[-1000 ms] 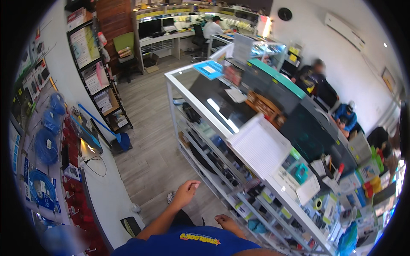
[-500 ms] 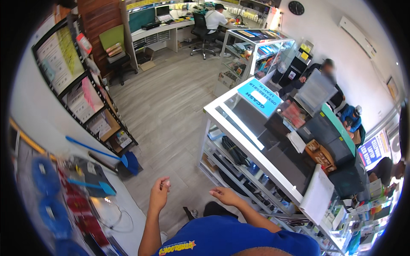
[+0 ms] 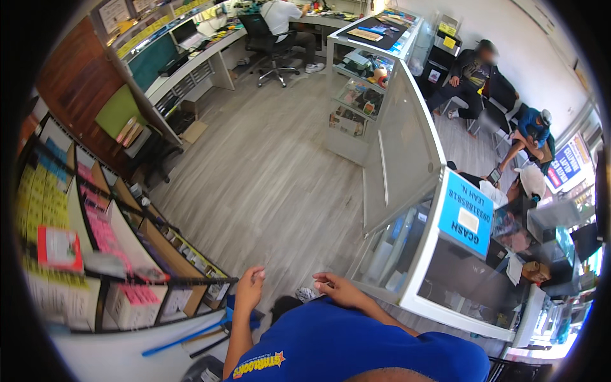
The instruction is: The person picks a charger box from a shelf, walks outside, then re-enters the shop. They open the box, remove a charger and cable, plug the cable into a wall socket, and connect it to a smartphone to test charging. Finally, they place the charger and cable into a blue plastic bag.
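Both of my hands hang in front of my blue shirt (image 3: 356, 337), above the wood-look floor (image 3: 273, 172). My left hand (image 3: 250, 286) is loosely curled, its fingers slightly apart, and nothing shows in it. Nearest to it is the end of a black-framed shelf rack (image 3: 223, 280). My right hand (image 3: 337, 288) has its thumb and fingers apart and is likewise bare. It hangs to the left of a white-framed glass counter (image 3: 410, 299), apart from it. Part of a shoe (image 3: 307, 293) shows between the hands.
A blue sign (image 3: 455, 197) lies on the counter. Beyond it, a white swing panel (image 3: 407, 146) adjoins another display case (image 3: 350, 92). A blue-handled broom (image 3: 184, 336) lies by the rack. A green chair (image 3: 124, 118) and a seated person (image 3: 277, 22) are farther off; several people sit at right.
I have moved forward along the floor. The rack, counter and far workbench are closer, and the white panel now shows. Both hands stay low in front of me, holding nothing visible.
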{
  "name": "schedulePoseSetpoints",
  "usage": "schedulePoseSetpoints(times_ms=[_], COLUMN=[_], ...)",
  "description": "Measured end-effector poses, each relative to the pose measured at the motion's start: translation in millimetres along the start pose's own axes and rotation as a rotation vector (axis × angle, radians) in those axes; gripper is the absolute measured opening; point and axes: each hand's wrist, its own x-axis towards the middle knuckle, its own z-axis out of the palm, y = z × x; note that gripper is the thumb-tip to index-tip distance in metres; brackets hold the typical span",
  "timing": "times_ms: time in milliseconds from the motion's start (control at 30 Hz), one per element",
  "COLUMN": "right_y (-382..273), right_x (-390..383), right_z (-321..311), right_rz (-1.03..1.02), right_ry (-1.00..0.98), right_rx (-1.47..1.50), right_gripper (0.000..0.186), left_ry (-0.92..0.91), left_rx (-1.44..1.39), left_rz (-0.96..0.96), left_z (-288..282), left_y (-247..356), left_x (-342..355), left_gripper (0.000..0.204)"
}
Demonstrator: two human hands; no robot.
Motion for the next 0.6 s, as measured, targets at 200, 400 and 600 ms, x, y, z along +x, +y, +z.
schedulePoseSetpoints(times_ms=[200,400,600], right_y=[-92.2,-227.1,-338.8], right_x=[165.0,361.1,445.5], right_z=[-23.5,-71.8,-165.1], right_rz=[0.009,-0.042,-0.13], right_ry=[0.272,0.274,0.587], right_rx=[0.046,-0.094,0.073], right_gripper=[0.049,0.048,0.037], left_ry=[0.138,0.12,-0.231], left_rx=[-0.183,-0.109,0.122], left_rz=[-0.219,0.041,0.52], left_z=[-101.0,-176.2,-110.5], left_y=[-93.8,20.6,316.9], left_x=[173.7,479.8,785.8], left_gripper=[0.031,0.039,0.049])
